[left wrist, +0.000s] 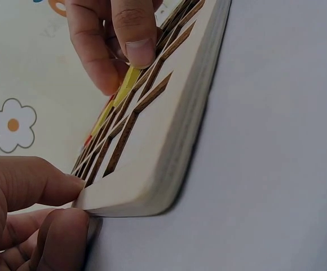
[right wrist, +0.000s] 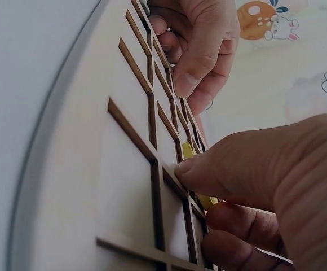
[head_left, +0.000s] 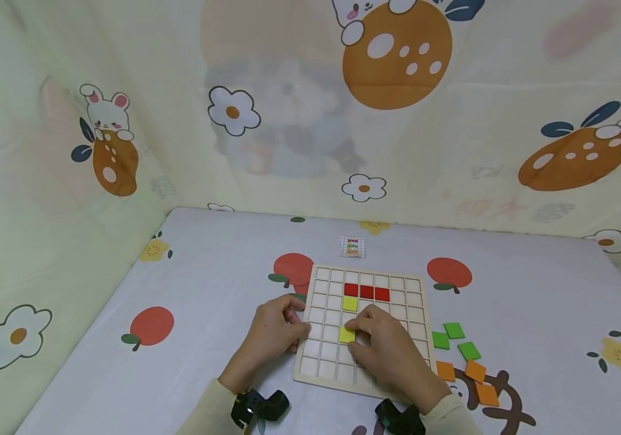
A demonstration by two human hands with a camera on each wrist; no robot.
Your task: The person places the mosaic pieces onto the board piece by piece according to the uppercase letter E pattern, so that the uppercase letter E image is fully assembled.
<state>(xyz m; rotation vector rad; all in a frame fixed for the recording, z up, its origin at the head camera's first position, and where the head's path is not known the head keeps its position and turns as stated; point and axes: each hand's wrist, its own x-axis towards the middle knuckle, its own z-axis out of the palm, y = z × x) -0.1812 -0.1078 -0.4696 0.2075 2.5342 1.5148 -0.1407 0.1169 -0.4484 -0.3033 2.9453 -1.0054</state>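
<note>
A wooden grid board (head_left: 362, 389) with square cells lies on the table. My left hand (head_left: 274, 326) holds its left edge, the thumb on top of the frame and curled fingers (left wrist: 62, 240) against the side. Over the board's middle, my right hand (head_left: 389, 347) pinches a yellow square tile (head_left: 347, 335) by its edges, right at a cell; its thumb (right wrist: 225, 164) covers part of the tile in the right wrist view. Another yellow tile (head_left: 350, 303) sits in the same column further back. Behind it, red tiles (head_left: 366, 292) fill three neighbouring cells in a row.
Right of the board lie three loose green tiles (head_left: 454, 330) and three orange tiles (head_left: 487, 395). A small printed pattern card (head_left: 353, 246) lies behind the board. The tabletop cloth (head_left: 207, 260) carries fruit prints, and a printed curtain (head_left: 289, 151) hangs at the back.
</note>
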